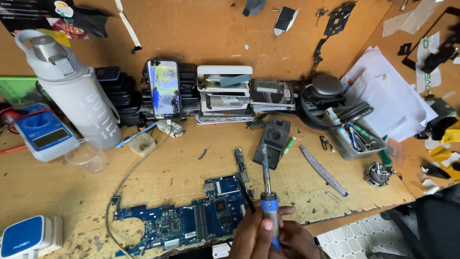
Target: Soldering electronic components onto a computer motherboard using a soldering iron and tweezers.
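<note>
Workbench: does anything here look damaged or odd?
Yes. The wooden bench top is stained, scorched-looking and chipped along its front edge beside the blue circuit board. Both hands grip a soldering iron upright, tip pointing away from the board.

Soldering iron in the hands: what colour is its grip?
Blue on the soldering iron, with a metal shaft above; the head view shows it.

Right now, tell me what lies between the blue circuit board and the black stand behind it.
In the head view, a small narrow board strip lies on the benchtop between the blue circuit board and the black stand; the soldering iron rises beside it.
</note>
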